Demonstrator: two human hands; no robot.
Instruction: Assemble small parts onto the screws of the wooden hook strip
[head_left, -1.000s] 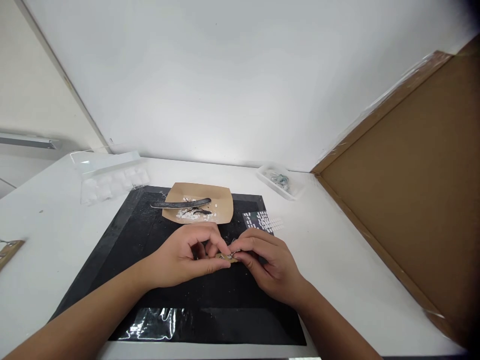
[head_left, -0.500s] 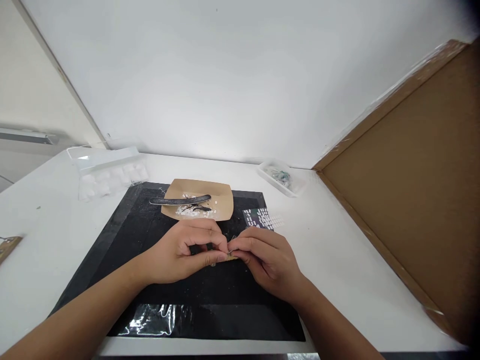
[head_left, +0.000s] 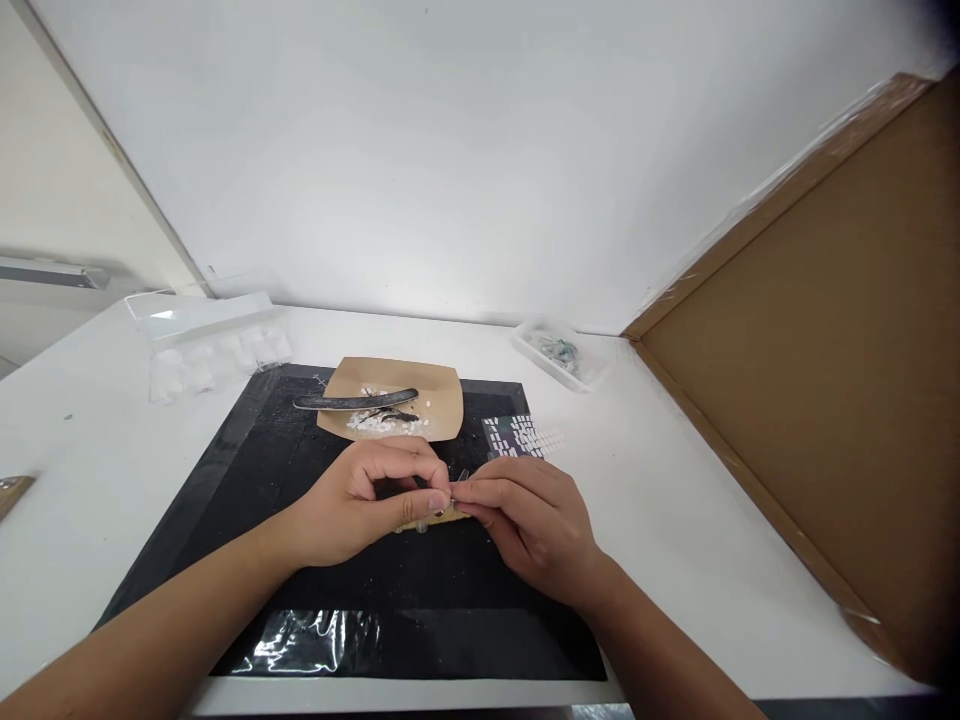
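My left hand (head_left: 375,500) and my right hand (head_left: 536,520) meet fingertip to fingertip over the black mat (head_left: 420,610). Both are closed in a pinch at a tiny shiny piece, mostly hidden by the fingers and too small to name. Just under the fingertips lies a yellowish, rough-looking strip (head_left: 452,516), partly covered by my hands. Small clear bits show along its edge. Behind my left hand stands a brown paper tray (head_left: 446,390) with a dark nail file (head_left: 352,403) across it and small white pieces (head_left: 367,423) inside. A card with rows of white tabs (head_left: 517,437) lies behind my right hand.
At the back left sits a clear plastic box (head_left: 217,350) with white contents. A small translucent tray (head_left: 562,355) holding greenish-grey things stands at the back right. Cardboard (head_left: 810,380) walls the right side, and part of a clipboard (head_left: 13,490) shows at the far left.
The fingertips have shifted slightly; my left thumb is raised a little, and more of the yellowish strip shows below. The whole view has moved slightly.
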